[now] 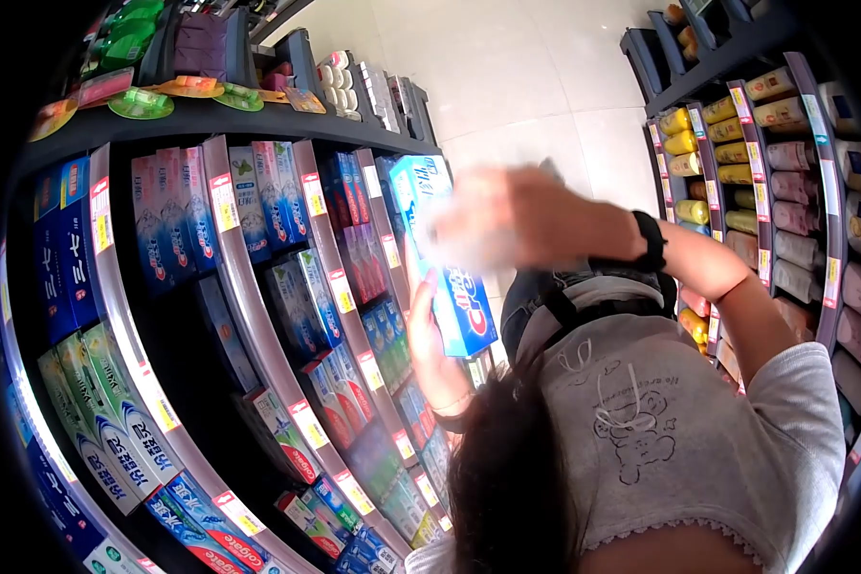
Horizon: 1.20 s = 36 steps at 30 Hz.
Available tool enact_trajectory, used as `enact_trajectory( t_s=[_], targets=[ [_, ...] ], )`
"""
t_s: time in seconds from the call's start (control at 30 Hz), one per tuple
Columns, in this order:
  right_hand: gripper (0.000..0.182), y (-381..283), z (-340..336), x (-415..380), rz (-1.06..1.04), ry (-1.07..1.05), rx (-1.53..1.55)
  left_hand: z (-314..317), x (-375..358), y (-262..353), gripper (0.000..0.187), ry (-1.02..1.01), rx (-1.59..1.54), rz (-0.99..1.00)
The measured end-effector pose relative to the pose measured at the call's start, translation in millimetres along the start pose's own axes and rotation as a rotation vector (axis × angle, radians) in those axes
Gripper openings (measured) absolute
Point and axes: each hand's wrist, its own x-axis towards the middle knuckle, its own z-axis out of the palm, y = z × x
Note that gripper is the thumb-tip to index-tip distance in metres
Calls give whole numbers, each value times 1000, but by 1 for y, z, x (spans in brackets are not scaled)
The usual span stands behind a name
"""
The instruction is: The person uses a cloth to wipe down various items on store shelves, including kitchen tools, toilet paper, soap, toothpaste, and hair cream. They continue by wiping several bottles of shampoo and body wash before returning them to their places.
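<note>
Through the head camera I have a blue-and-white Crest carton (466,320) up in the middle of my view, tilted, between the wearer's body and the rack (249,124) on the left. The left hand (430,344) has it: the thumb lies along the near edge, and the grip is firm around the lower part, with the other fingers mostly hidden from me. Over the carton's front I see the right hand (545,220), badly blurred, with a black wristband (651,241) behind it. Something pale smears beneath that hand, and I can't make out what it is, or whether those fingers are open or closed on it.

The rack beside the carton is packed with toothpaste boxes, among them green-and-white cartons (110,411) and red-and-blue Colgate boxes (196,517). On my right I get yellow bottles (679,143) on another set of shelves, and pale floor tiles (545,96) in between. Dark hair (512,469) hangs over part of a grey T-shirt (708,430) with a line drawing on it
</note>
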Motion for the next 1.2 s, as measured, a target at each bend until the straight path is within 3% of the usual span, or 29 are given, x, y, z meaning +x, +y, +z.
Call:
enact_trajectory(
  t_s=[0.07, 0.1, 0.2, 0.27, 0.37, 0.47, 0.53, 0.6, 0.67, 0.7, 0.8, 0.83, 0.93, 1.07, 1.1, 1.2],
  targets=[
    [41, 10, -3, 5, 470, 70, 10, 15, -7, 6, 60, -79, 105, 79],
    [42, 10, -4, 6, 445, 83, 11, 13, -5, 6, 70, -148, 137, 61],
    [45, -3, -2, 3, 298, 67, 74, 13, 6, -11, 86, -55, 590, 439],
    [47, -19, 1, -7, 105, -2, 176, 25, -1, -1, 107, 183, 978, 505],
    [49, -33, -13, -8, 154, -297, 179, 27, -10, 3, 108, 192, 841, 452],
    [49, -21, -14, -6, 312, -187, 70, 40, -21, 10, 106, 338, 1099, 561],
    [50, -11, -22, 4, 547, -65, -11, 32, -19, 7, 106, 422, 1184, 603],
    [48, 11, -12, -1, 492, 208, -259, 31, -16, 4, 103, 501, 1295, 709],
    [47, 8, -6, -3, 541, 55, -203, 42, -17, 2, 102, 574, 1450, 751],
    [47, 5, -4, -2, 565, -21, -174, 40, -14, -1, 98, 547, 1455, 829],
    [47, -25, 10, -5, 195, -10, 90, 45, -8, 3, 93, 481, 1409, 924],
    [48, -29, 13, -8, 230, -38, 107, 43, -8, 5, 89, 382, 1353, 968],
    [49, -27, 15, -13, 351, -65, 69, 37, -2, 4, 91, 410, 1497, 1008],
    [45, 16, -4, -12, 635, 113, -199, 36, -11, 8, 104, 503, 1485, 818],
    [45, 24, -5, -16, 570, 243, -283, 34, -10, 6, 105, 513, 1442, 757],
    [44, 26, -7, -22, 513, 316, -205, 15, -4, 7, 100, 285, 1037, 623]
  ],
)
